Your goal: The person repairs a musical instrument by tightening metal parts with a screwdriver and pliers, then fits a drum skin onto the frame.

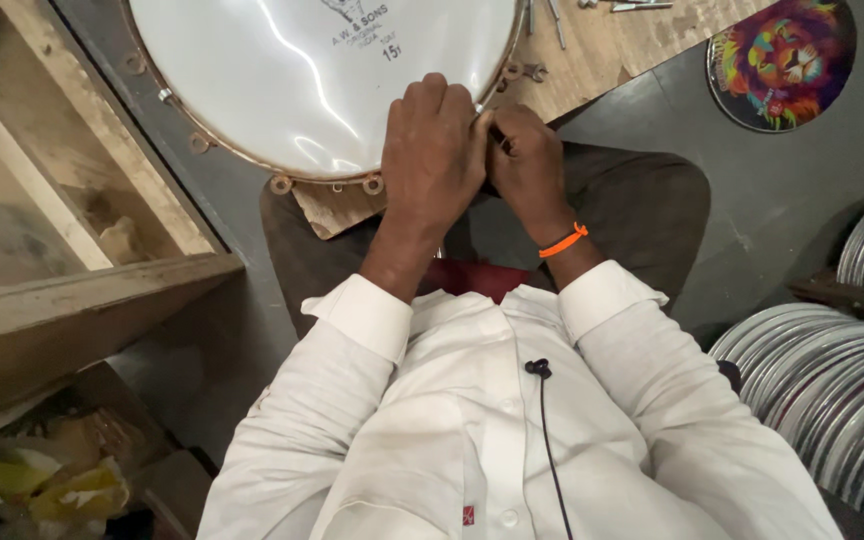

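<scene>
We look down on a round drum (322,70) with a glossy white skin and a copper-coloured rim (252,162) studded with small lug rings, lying flat on a wooden board (612,50) far from us and propped at its near edge over our knees. Both hands meet at the near right part of that rim. Our left hand (434,150) lies curled over the edge, fingers folded down onto the hoop and pressing it, with nothing else visibly in its hold. Our right hand (527,165), with an orange band (563,241) at the wrist, is closed tight just beside it, thumb and fingers pinched on something small at the rim; what it is we cannot tell, since the left hand's knuckles cover it.

In our judgement the work here is a fitting at the rim, and doing it well means keeping the left hand firm on the hoop so the drum does not turn, while the right works in small, even moves, square to the lug. Pressing on the skin itself would be risky.

As for containers, the wooden shelving (72,290) on the left holds dusty, indistinct stuff, and the open box (47,470) near left holds crumpled yellow and pale wrappings. On the right, chrome hoops (832,390) are stacked on the floor. A colourful lion-faced disc (780,62) lies far right, and loose metal tools (552,20) lie on the board.
</scene>
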